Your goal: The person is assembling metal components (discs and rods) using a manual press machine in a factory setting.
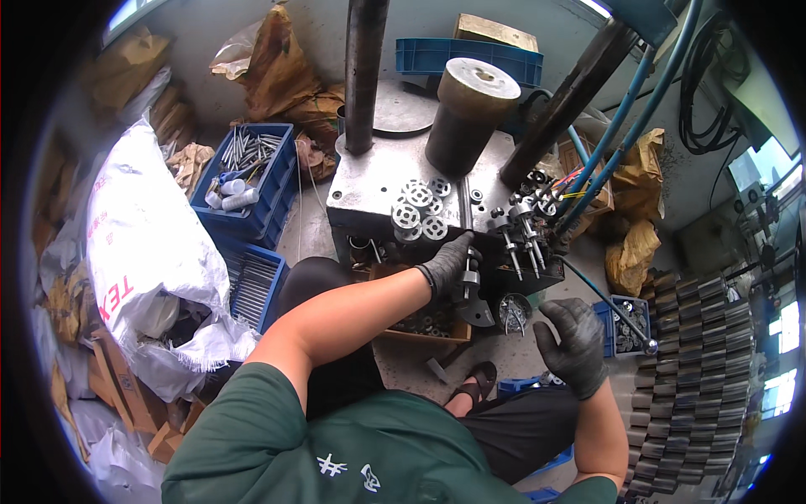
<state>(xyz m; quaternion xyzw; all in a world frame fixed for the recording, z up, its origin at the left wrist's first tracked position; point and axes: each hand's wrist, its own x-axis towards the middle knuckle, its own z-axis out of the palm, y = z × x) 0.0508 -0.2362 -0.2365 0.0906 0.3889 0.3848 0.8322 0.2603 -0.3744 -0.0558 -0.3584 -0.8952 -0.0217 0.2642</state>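
Observation:
My left hand (449, 265), in a dark grey glove, is closed around the upper part of a metal rod with collars (471, 277) at the front edge of a steel machine table (369, 181). Below the rod sits a dark curved metal plate (477, 312). My right hand (575, 343), gloved too, hovers over my knee, thumb apart from its half-bent fingers, with nothing visible in it. Several round perforated metal discs (417, 197) lie on the table just beyond my left hand. More collared metal rods (522, 231) lean together at the table's right side.
A thick steel cylinder (472, 118) and two dark columns rise from the table. Blue hoses (625, 139) hang at the right. A bowl of small parts (513, 312) stands between my hands. Blue crates (277, 181) and a white sack (151, 252) are left; stacked metal tubes (697, 378) right.

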